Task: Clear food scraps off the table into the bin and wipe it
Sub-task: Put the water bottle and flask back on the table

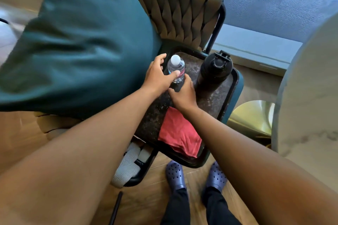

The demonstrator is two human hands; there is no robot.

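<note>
Two bottles [176, 68] — one cloth [180, 132]

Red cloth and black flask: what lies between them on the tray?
Head view: only bare speckled tray lies between the red cloth and black flask.

1. I see my two forearms bare along their whole visible length; no sleeve shows on either.
2. My left hand [158, 76] and right hand [183, 93] are bare: no gloves, rings, watch or bands that I can make out.
3. Below, my legs are covered by black trousers [193, 208], plain and dark.
4. I wear dark blue clog shoes [175, 174], rounded at the toe, with rows of small round holes across the tops.
</note>
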